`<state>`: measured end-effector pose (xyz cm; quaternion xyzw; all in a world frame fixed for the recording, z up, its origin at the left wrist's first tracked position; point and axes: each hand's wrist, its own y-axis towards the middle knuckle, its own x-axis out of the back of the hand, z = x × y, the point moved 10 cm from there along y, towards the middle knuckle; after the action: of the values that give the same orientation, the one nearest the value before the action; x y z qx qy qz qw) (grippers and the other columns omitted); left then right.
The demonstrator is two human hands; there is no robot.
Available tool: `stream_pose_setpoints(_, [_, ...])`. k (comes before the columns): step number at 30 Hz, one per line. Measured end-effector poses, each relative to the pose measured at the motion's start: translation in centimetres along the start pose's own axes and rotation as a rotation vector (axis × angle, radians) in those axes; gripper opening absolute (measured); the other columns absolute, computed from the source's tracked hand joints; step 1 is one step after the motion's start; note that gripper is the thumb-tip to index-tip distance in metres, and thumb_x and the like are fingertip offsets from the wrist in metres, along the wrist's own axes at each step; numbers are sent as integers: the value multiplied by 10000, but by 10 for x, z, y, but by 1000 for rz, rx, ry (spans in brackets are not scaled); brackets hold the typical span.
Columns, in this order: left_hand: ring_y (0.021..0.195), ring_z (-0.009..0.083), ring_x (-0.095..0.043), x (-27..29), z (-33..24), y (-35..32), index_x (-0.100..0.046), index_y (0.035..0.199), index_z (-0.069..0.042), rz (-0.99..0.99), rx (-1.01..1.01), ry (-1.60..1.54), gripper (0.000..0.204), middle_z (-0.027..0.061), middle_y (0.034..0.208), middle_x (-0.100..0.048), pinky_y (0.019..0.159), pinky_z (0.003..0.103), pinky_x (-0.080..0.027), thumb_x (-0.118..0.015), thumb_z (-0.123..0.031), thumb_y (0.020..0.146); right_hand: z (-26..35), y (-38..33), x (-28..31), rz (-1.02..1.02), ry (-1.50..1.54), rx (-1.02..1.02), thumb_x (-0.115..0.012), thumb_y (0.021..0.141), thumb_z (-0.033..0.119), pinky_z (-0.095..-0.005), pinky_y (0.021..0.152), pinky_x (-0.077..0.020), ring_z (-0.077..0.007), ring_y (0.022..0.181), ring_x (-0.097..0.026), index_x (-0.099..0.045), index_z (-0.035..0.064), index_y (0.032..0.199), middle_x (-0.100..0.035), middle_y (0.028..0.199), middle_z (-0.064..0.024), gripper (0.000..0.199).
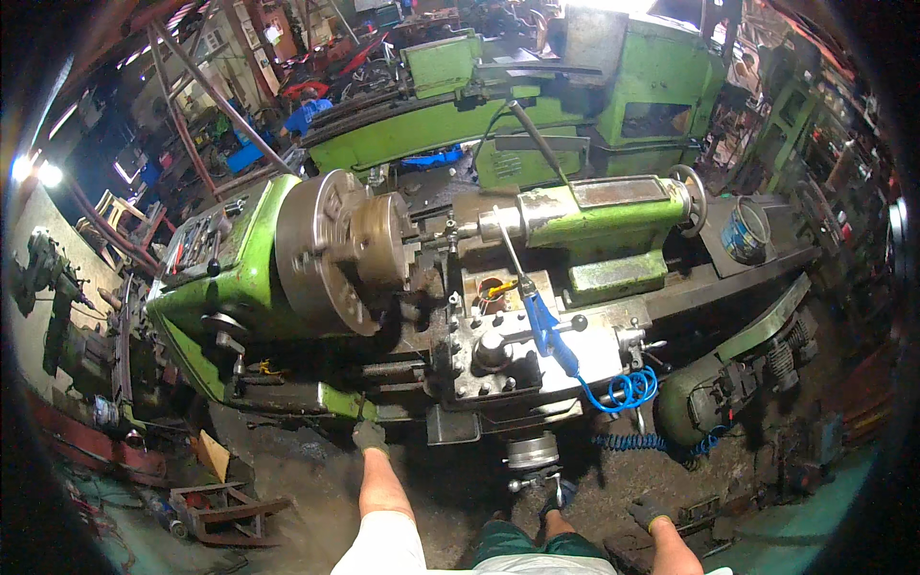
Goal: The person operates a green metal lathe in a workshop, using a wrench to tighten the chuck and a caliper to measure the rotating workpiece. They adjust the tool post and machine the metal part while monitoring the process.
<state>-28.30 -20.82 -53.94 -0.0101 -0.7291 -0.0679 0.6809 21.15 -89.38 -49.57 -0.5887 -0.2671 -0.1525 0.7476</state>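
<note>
Head view: my gloved left hand closed on lathe front lever; stiff, heavy. Right hand beside it: grip unclear.

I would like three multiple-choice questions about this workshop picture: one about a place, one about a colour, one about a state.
1. Where does the left hand rest?
A. on the lathe's lower front edge
B. on the tin
C. on the hose

2. What colour is the coiled hose?
A. red
B. blue
C. yellow

3. How is the right hand?
A. holding a hammer
B. gripping the hose
C. gloved, holding nothing

Answers: 1 A, the gloved hand touches the green machine's front edge. 2 B, the coils are blue. 3 C, it hangs low and apart from everything.
</note>
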Motion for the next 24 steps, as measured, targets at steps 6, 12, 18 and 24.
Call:
stream_pose_setpoints(6, [918,274,-720,-7,19,5,-760,836,-139,142,125,93,184,97,936,-748,780,393,-576,-766,-319,797,1,4,0,15,2,33,-623,901,428,-441,1032,-491,-396,1203,-647,-716,69,1268,-702,1273,-210,522])
stream_pose_setpoints(12, [1051,304,-699,1,8,0,-766,1007,-134,191,252,4,282,140,1114,-730,869,419,-557,-660,-374,903,-20,31,-17,54,-7,25,-618,908,443,-432,1038,-490,-385,1208,-650,-720,64,1258,-697,1280,-217,526])
stream_pose_setpoints(18, [1220,376,-641,-19,-26,-72,-703,1306,-116,654,221,192,484,191,1341,-666,1016,505,-487,-501,-436,1004,34,2,39,-65,-40,24,-591,920,502,-438,1043,-489,-382,1220,-643,-708,81,1280,-685,1308,-205,566])
stream_pose_setpoints(24, [1316,393,-537,38,-30,-118,-585,1402,9,438,418,95,736,229,1467,-524,1093,518,-428,-529,-567,947,24,-11,87,-311,65,63,-691,891,407,-444,1000,-510,-392,1163,-665,-711,40,1238,-702,1254,-220,505])
